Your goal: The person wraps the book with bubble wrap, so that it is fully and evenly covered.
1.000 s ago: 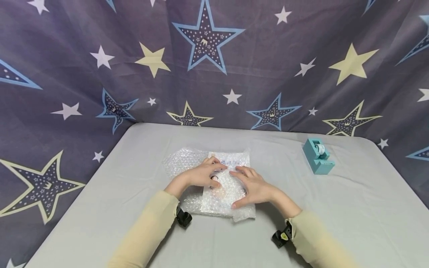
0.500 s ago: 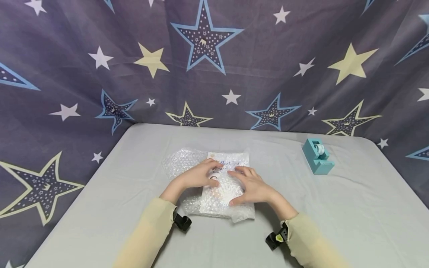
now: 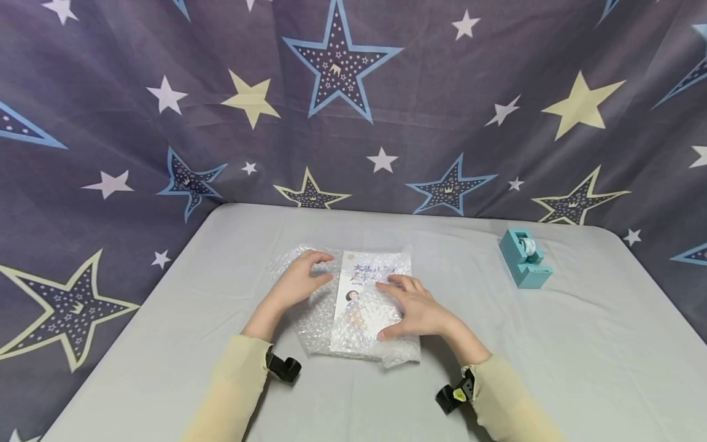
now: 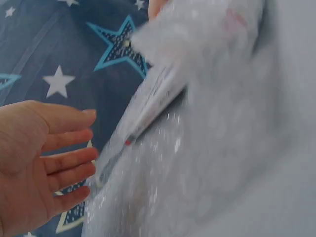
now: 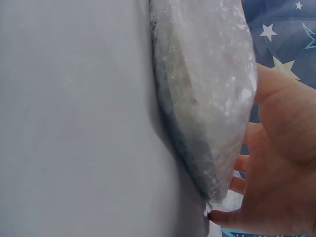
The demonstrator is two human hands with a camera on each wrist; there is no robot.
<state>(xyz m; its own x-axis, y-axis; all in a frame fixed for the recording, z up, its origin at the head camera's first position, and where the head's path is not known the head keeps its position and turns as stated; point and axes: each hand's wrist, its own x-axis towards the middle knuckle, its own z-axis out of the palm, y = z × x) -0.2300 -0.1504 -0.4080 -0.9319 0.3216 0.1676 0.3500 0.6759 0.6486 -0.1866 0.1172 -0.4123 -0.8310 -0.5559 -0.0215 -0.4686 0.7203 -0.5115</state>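
A white book (image 3: 343, 282) with blue lettering and a cartoon figure lies on a sheet of bubble wrap (image 3: 317, 328). Part of the sheet is folded over the right side of its cover. My right hand (image 3: 421, 310) rests on that fold, fingers and thumb spread along the book's right side. In the right wrist view, the bubble wrap (image 5: 212, 94) bulges beside the palm. My left hand (image 3: 298, 281) is over the sheet's left part, fingers apart and holding nothing. The left wrist view has the book's edge (image 4: 160, 101) to the right of the left fingertips.
A teal tape dispenser (image 3: 525, 261) with a roll of clear tape stands at the back right of the grey-covered table (image 3: 596, 344). A dark curtain with stars (image 3: 381, 92) hangs along the back and sides. Each wrist carries a black camera mount.
My left hand has moved left off the book's cover to over the bubble wrap's left part, uncovering the printed title and figure. My right hand has stayed nearly in place on the fold.
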